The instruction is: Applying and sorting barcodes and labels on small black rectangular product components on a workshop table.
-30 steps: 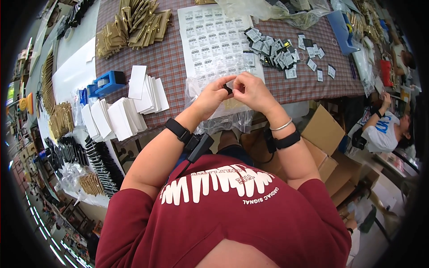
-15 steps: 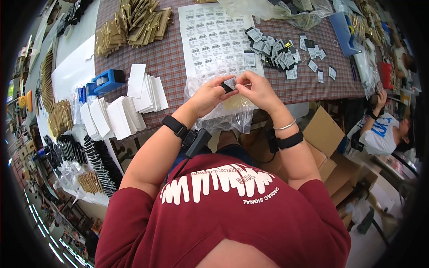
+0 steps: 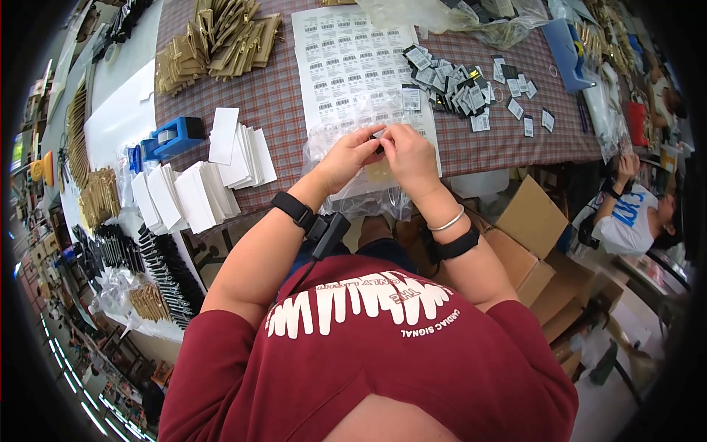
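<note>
Small black tag (image 3: 380,148), probably, mostly hidden by fingers, was over the lower part of the label sheet (image 3: 346,66). Left hand (image 3: 345,160) pinched it; right hand (image 3: 410,155) bent over it, fingertips bunched, grip couldn't be told. Pile of tags (image 3: 465,97) lay right, white cards (image 3: 200,194) left, on the checked surface (image 3: 508,147).

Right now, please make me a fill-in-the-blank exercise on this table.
The bare hands meet at a small dark card; a silver bangle circles the ____ wrist.
The blue plastic tape dispenser stands to the ____ of the white barcode sheet.
In height, the brown cardboard box sits ____ than the plaid-covered table.

Missing: right; left; lower.
</note>
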